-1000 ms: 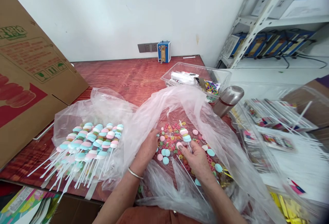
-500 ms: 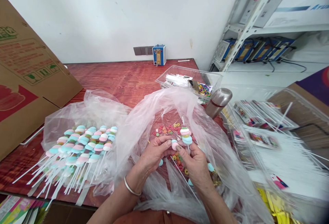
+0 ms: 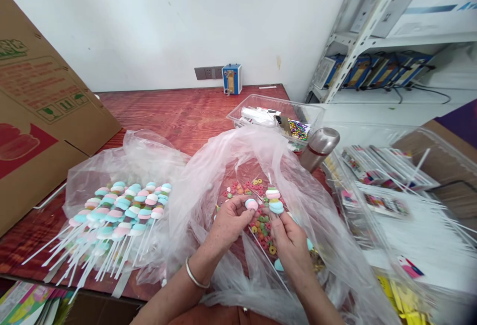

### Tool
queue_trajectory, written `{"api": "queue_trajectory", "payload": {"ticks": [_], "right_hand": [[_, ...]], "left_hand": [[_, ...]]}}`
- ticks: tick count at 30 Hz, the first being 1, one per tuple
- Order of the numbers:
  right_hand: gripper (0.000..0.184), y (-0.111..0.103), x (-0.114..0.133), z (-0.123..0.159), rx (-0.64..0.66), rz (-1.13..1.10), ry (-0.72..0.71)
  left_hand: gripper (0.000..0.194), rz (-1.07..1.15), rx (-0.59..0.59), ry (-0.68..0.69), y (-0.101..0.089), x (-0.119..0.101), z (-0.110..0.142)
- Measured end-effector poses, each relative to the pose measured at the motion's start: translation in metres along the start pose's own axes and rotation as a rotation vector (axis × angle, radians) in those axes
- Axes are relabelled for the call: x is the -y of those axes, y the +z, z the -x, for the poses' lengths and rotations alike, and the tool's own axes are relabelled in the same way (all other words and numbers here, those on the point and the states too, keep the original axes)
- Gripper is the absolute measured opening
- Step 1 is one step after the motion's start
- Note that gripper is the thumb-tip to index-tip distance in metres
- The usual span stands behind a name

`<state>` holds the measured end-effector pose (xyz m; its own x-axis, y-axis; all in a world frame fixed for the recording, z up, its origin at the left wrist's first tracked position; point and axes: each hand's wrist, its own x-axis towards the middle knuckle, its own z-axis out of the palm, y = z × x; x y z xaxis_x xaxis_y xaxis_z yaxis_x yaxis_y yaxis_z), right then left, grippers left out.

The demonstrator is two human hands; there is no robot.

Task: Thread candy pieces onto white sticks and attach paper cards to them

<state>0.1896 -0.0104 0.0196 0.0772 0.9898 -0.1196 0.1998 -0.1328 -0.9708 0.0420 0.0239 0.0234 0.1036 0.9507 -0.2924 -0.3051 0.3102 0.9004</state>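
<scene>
Between the thumb and fingers of my left hand (image 3: 233, 215) is a loose pink, white and blue marshmallow (image 3: 251, 204). My right hand (image 3: 290, 235) pinches a marshmallow skewer (image 3: 274, 196) just under its lowest blue piece. On that upright stick sit pink-white and blue marshmallows with green and yellow rings, and its white tip points up. The loose marshmallow and the skewer are apart. Small colourful candy rings (image 3: 263, 225) lie below and behind my hands in an opened clear plastic bag (image 3: 219, 151). Left of my hands, several finished-looking marshmallow skewers (image 3: 122, 205) are piled on plastic.
A cardboard box (image 3: 44, 96) stands at the left. Behind the bag are a clear tray (image 3: 238, 109) of small items and a steel flask (image 3: 319, 148). On the right stands a bin with white sticks (image 3: 421, 230), below a metal shelf (image 3: 354, 41). A blue device (image 3: 232, 79) is by the wall.
My hands have moved apart. The loose marshmallow in my left hand is farther from my right hand, which has shifted slightly right and down with the skewer.
</scene>
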Motion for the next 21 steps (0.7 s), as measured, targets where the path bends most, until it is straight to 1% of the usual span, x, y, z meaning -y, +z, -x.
{"api": "queue_trajectory", "payload": {"ticks": [2, 4, 7, 9, 11, 14, 17, 21], "right_hand": [[0.041, -0.009, 0.000, 0.011, 0.082, 0.060, 0.018], [0.041, -0.014, 0.000, 0.024, 0.196, 0.059, 0.054], [0.046, -0.016, 0.004, 0.038, 0.323, -0.014, 0.177], [0.049, -0.015, 0.008, 0.043, 0.359, -0.088, 0.270], [0.048, -0.012, 0.011, 0.044, 0.365, -0.163, 0.339], [0.046, -0.010, 0.013, 0.043, 0.347, -0.255, 0.402], [0.045, -0.007, 0.012, 0.044, 0.308, -0.319, 0.427], [0.045, -0.001, 0.010, 0.048, 0.263, -0.358, 0.437]], "left_hand": [[0.041, -0.015, -0.065, -0.008, -0.003, -0.002, -0.004], [0.038, -0.029, -0.106, 0.014, -0.006, -0.003, -0.008], [0.033, -0.059, -0.131, 0.070, -0.007, -0.002, -0.010], [0.031, -0.087, -0.122, 0.093, -0.006, -0.002, -0.010], [0.033, -0.109, -0.115, 0.088, -0.004, -0.003, -0.009], [0.036, -0.123, -0.119, 0.058, -0.002, -0.005, -0.008], [0.036, -0.133, -0.115, 0.044, 0.000, -0.006, -0.007], [0.032, -0.189, -0.104, 0.068, 0.000, -0.003, -0.006]]}}
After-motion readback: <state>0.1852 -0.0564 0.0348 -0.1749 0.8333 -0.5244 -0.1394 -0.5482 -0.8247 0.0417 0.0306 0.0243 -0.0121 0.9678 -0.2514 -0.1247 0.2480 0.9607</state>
